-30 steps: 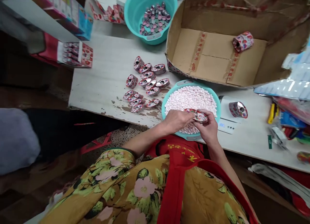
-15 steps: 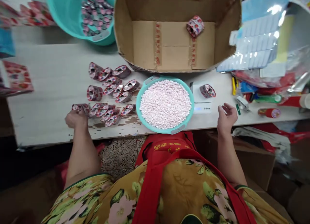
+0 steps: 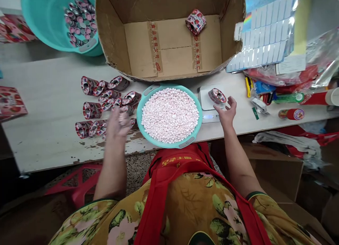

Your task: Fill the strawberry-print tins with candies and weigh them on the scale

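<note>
My left hand is smeared by motion over a cluster of small printed cans on the left of the table; its fingers do not show clearly. My right hand has its thumb and fingers apart, with nothing between them. It is close beside a single printed can on the pan of a white digital scale. Between my hands stands a teal basin, filled with small pale pink candies. The cans on the left show a dark hole in the top.
Behind the basin is a cardboard box with one printed can inside. A larger teal tub at the back left holds many small metal lids. Label sheets, plastic bags and pens crowd the right side.
My left hand has moved right, from the leftmost can to over the cluster. My right hand has come left and up toward the can on the scale. The whole view has shifted.
</note>
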